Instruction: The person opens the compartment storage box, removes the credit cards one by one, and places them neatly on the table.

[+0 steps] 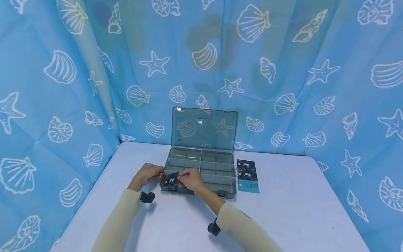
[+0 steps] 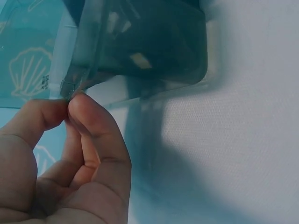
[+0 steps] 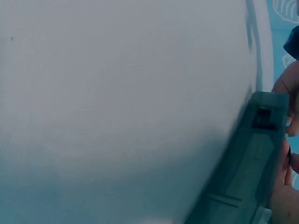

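A grey see-through storage box [image 1: 198,195] with compartments stands on the table, its lid [image 1: 204,129] raised at the back. My right hand [image 1: 191,179] pinches a black "Vip" card [image 1: 171,179] by its right end, tilted over the front left compartment. At the box's left wall, my left hand [image 1: 150,172] pinches the rim between thumb and fingertip. The left wrist view shows that pinch [image 2: 70,100] at the corner of the box's edge. In the right wrist view the box's front wall [image 3: 247,163] hides most of the right hand.
Right of the box lie two black "Vip" cards [image 1: 246,164] and a teal card [image 1: 248,186], in a column. Thin dividers [image 1: 217,179] part the box's inside. A blue curtain [image 1: 195,80] with shell prints hangs behind the white table [image 1: 283,210].
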Action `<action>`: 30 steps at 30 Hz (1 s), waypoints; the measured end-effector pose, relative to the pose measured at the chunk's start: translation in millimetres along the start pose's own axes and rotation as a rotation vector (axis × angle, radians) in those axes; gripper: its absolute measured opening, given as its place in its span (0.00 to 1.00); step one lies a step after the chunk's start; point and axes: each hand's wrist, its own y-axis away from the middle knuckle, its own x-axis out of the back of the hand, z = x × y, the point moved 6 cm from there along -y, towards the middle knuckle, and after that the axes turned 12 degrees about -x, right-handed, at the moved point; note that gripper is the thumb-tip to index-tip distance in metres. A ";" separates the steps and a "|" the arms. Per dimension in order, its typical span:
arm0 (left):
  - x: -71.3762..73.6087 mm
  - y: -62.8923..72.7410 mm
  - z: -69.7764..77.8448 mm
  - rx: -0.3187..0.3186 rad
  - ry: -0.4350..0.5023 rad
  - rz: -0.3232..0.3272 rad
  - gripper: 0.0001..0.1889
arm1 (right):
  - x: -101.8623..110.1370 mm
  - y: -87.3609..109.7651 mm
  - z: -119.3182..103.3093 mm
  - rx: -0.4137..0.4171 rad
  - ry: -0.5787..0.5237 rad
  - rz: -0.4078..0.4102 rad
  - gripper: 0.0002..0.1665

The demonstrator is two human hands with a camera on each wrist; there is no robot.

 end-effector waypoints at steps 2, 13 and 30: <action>-0.1 -0.1 0.8 -0.003 0.001 -0.001 0.15 | 3.9 1.0 -0.5 -0.020 -0.049 -0.012 0.06; -1.1 2.8 5.1 -0.031 -0.007 -0.017 0.16 | 68.2 17.4 -2.8 -0.041 -0.191 -0.133 0.12; -3.1 5.7 4.3 -0.063 0.032 -0.055 0.21 | 219.8 64.3 33.1 -0.144 -0.077 0.128 0.12</action>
